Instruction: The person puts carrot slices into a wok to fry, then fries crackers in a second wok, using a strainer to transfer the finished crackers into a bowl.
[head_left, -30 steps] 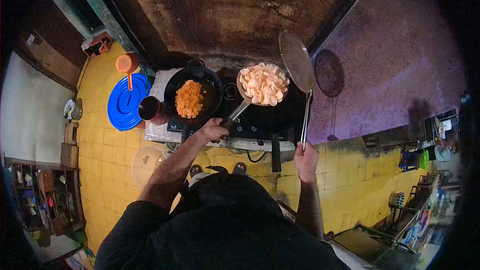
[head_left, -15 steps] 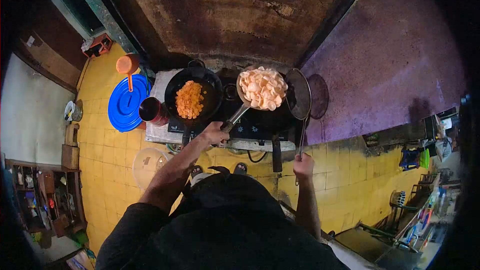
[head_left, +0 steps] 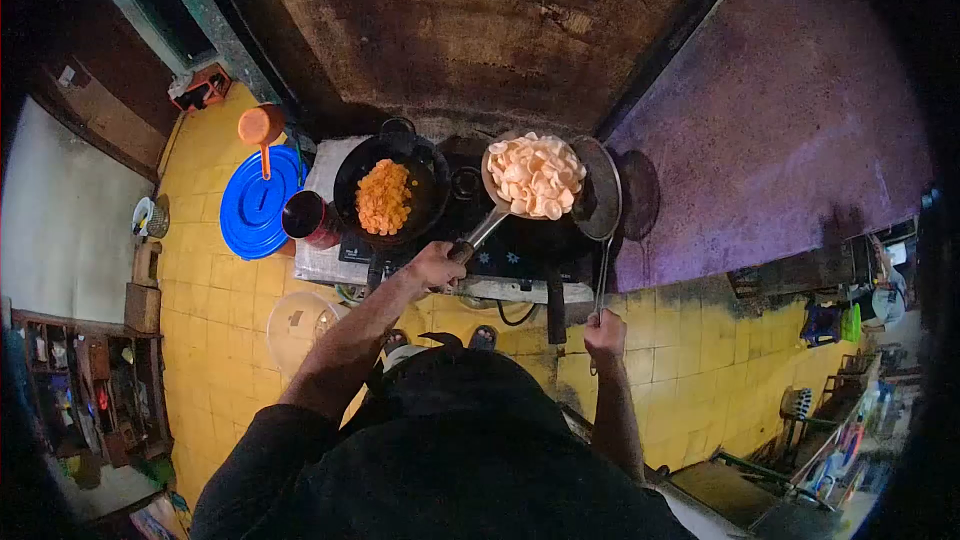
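My left hand is closed round the handle of a metal skimmer, heaped with pale puffed crackers. The skimmer is over the right burner, above a dark wok whose handle points toward me. In my right fist is the thin handle of a round wire strainer, its mesh right beside the crackers. To the left, a black frying pan holds small orange pieces gathered in its middle.
Both pans stand on a gas stove. A dark red canister is left of it. Nearby are a blue lid, an orange dipper and a clear tub on the yellow tiled floor. A purple wall rises at right.
The skimmer with the crackers has shifted slightly right, closer over the strainer's mesh. Both hands keep their grips, and the whole view has moved a little.
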`<state>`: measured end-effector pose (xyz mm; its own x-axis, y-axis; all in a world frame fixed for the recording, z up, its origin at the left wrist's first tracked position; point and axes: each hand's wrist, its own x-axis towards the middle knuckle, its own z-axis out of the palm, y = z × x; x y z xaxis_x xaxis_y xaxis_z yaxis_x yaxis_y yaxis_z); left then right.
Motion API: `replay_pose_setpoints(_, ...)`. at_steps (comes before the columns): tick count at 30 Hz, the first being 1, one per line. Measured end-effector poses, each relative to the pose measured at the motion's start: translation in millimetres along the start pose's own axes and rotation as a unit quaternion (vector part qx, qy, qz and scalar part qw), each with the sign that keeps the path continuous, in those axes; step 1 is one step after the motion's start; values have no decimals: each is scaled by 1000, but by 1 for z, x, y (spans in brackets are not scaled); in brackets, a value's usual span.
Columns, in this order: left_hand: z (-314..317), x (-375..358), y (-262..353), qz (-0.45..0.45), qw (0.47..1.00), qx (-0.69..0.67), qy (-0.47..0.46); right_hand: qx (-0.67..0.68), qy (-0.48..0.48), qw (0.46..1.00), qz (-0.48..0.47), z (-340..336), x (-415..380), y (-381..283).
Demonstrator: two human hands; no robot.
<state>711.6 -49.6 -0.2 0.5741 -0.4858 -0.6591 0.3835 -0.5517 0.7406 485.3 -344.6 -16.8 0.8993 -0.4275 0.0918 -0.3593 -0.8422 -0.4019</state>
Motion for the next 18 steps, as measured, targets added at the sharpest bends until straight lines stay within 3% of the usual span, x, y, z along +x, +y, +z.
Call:
replay_pose_setpoints(1,0,5,-4,-1,1000,19,-9,1,-2,1000,0,9,-1,10)
replay_pose_setpoints(3,2,7,-8,-5,999,36,-12,128,-93,972,174,28,-1,33)
replay_pose_setpoints(7,1,-14,13,-43,999,26,-8,186,-67,968,153,-6,7,7)
replay_pose_setpoints(9,-2,-1,2,-32,999,-11,-13,273,-102,905,311,-30,21,-17)
replay_pose_setpoints(10,-4,5,4,-47,993,107,-8,280,-90,899,325,-17,24,-2)
replay_pose_setpoints(13,-2,6,9,-69,995,60,-31,352,-91,877,314,-26,24,2)
replay_pose_setpoints(18,-2,-4,14,-62,997,35,-8,284,-75,910,291,-18,28,11)
